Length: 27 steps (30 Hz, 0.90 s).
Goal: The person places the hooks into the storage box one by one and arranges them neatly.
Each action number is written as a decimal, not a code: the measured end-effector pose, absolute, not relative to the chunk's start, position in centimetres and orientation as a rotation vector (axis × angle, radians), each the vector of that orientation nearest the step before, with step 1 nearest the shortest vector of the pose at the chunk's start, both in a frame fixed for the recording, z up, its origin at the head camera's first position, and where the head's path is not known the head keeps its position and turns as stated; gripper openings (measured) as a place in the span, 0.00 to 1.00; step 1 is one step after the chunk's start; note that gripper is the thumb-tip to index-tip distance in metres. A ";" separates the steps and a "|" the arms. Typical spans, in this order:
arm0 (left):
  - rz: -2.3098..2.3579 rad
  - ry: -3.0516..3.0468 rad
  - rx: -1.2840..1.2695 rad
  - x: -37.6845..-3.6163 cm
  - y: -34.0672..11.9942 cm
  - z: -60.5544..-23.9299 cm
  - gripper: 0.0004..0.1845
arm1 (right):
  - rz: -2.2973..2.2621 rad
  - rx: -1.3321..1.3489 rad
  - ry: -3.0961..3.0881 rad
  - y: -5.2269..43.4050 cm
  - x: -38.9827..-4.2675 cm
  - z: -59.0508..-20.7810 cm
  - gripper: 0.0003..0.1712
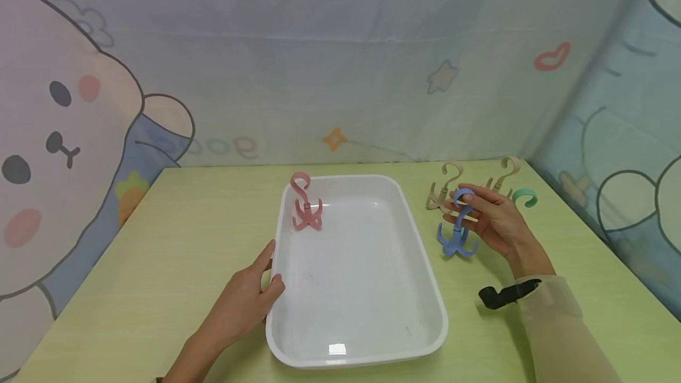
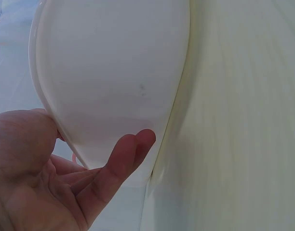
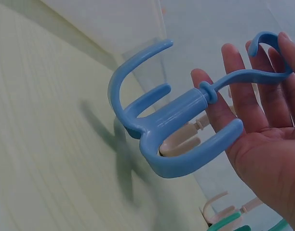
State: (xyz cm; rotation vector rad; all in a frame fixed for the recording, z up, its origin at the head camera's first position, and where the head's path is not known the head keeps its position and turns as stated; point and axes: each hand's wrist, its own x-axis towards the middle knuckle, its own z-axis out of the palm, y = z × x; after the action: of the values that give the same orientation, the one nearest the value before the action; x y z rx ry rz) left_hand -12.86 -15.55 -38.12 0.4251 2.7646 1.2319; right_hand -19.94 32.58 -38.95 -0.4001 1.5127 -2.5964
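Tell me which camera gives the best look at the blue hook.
The right wrist view: the blue hook appears large and close, mostly uncovered. The head view shows it smaller, held by the right hand; the left wrist view doesn't show it.

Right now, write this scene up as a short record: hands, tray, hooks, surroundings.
Left hand: grips the left rim of the white tray
Right hand: holds the blue multi-prong hook by its curved top, off the table
In tray: pink multi-prong hook, far left corner
Right of tray: two beige hooks, one green hook, partly hidden by the right hand
Behind table: cartoon-print backdrop
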 end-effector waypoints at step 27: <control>1.218 2.764 0.405 -12.9 -15.5 -38.2 0.39 | -2.710 -0.322 1.617 30.2 -18.7 -35.2 0.15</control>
State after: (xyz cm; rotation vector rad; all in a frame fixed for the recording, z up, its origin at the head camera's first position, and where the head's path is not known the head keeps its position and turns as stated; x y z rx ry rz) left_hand -12.91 -15.54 -38.20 0.4046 2.7636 1.2178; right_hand -18.72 30.22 -35.17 -0.3223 1.6169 -2.7096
